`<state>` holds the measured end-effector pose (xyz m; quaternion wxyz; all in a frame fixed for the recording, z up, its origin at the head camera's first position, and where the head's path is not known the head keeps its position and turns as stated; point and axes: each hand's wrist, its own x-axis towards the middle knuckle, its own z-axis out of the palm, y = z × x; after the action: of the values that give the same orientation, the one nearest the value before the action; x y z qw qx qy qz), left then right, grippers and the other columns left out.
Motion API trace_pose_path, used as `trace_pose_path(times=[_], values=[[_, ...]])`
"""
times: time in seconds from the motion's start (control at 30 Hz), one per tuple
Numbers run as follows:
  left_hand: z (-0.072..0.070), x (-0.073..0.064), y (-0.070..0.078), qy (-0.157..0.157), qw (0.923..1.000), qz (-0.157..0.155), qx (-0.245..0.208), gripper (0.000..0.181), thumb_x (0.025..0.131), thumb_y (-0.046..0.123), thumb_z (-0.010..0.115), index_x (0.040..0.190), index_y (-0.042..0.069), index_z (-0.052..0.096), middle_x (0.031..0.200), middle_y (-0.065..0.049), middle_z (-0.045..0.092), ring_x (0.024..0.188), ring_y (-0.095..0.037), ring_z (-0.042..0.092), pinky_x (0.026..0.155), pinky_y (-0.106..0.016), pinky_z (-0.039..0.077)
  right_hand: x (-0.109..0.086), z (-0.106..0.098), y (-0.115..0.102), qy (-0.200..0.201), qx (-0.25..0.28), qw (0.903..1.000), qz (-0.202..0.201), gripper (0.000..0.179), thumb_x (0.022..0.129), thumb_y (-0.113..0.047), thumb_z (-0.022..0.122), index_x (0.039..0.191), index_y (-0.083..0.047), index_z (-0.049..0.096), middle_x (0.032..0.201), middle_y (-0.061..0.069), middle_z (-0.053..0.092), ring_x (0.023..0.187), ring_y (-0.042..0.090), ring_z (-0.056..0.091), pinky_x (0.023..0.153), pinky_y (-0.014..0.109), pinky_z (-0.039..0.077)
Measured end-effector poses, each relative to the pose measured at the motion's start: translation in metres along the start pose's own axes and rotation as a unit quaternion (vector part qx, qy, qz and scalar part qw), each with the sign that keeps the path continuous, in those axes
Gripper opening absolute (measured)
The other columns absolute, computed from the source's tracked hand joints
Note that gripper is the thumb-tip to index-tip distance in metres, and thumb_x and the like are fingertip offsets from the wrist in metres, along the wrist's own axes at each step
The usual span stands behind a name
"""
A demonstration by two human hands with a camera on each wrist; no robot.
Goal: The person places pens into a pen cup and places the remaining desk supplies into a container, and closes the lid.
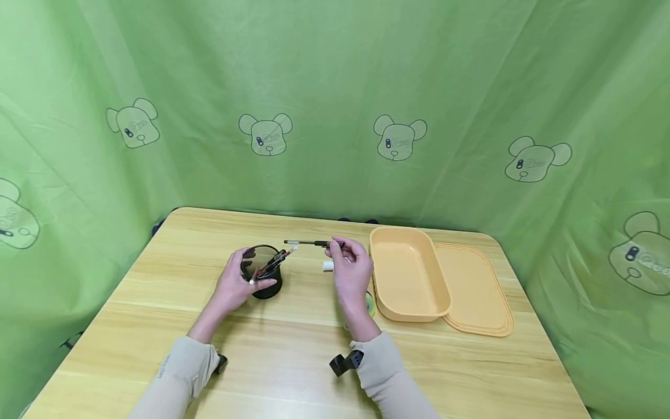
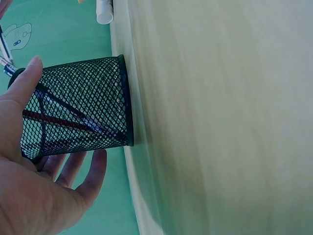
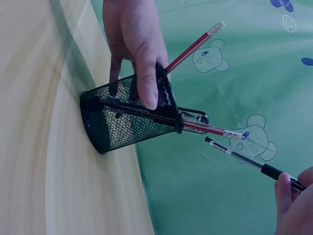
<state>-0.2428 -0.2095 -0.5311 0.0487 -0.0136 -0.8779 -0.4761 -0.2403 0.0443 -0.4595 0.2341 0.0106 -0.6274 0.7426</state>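
A black mesh pen cup (image 1: 268, 289) is at the left middle of the table. My left hand (image 1: 234, 286) grips it round the side, thumb near the rim in the right wrist view. Red pencils (image 3: 190, 52) with pale ends and a dark clip-like item (image 3: 195, 119) stick out of its mouth. To the right of the cup, my right hand (image 1: 353, 272) pinches a pen (image 3: 244, 159) with a clear barrel and black grip. The pen is held in the air, nearly level in the head view, its far end pointing toward the cup but apart from it.
Right of my right hand stands an orange-yellow box (image 1: 410, 278), with its flat lid (image 1: 478, 291) lying beside it. A small white cylinder (image 1: 327, 266) sits near my right fingers. A green round item (image 1: 371, 304) is partly hidden by my right wrist. A green curtain (image 1: 335, 180) hangs behind the table.
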Motion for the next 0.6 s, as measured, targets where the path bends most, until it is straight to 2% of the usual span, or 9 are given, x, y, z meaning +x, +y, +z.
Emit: trace_pose_path(times=[0.17,0.3,0.6], values=[[-0.001,0.000,0.001,-0.002,1.0000,-0.003,-0.002,0.106,0.070,0.037,0.096,0.154,0.011,0.038,0.152,-0.018,0.048,0.140,-0.042,0.047,0.119,-0.062,0.037,0.000,-0.001,-0.006,0.003,0.022,0.9997,-0.010,0.017,0.093,0.002,0.074,0.106,0.012,0.073,0.098,0.026,0.070,0.072,0.006,0.073,0.074,0.022,0.063],[-0.001,0.002,0.002,-0.002,1.0000,0.001,-0.002,0.106,0.070,0.038,0.096,0.154,0.011,0.038,0.152,-0.018,0.048,0.139,-0.042,0.048,0.118,-0.061,0.038,-0.002,0.000,-0.011,-0.009,0.026,0.9996,-0.006,0.017,0.093,0.002,0.073,0.106,0.012,0.073,0.096,0.022,0.070,0.072,0.007,0.074,0.074,0.023,0.064],[0.000,0.001,-0.001,0.000,1.0000,0.004,-0.006,0.107,0.069,0.042,0.096,0.154,0.011,0.039,0.151,-0.017,0.048,0.140,-0.040,0.047,0.119,-0.060,0.037,-0.010,0.006,-0.009,-0.039,0.011,0.9992,-0.002,0.013,0.092,0.002,0.074,0.104,0.009,0.074,0.097,0.021,0.068,0.071,0.007,0.073,0.071,0.025,0.064]])
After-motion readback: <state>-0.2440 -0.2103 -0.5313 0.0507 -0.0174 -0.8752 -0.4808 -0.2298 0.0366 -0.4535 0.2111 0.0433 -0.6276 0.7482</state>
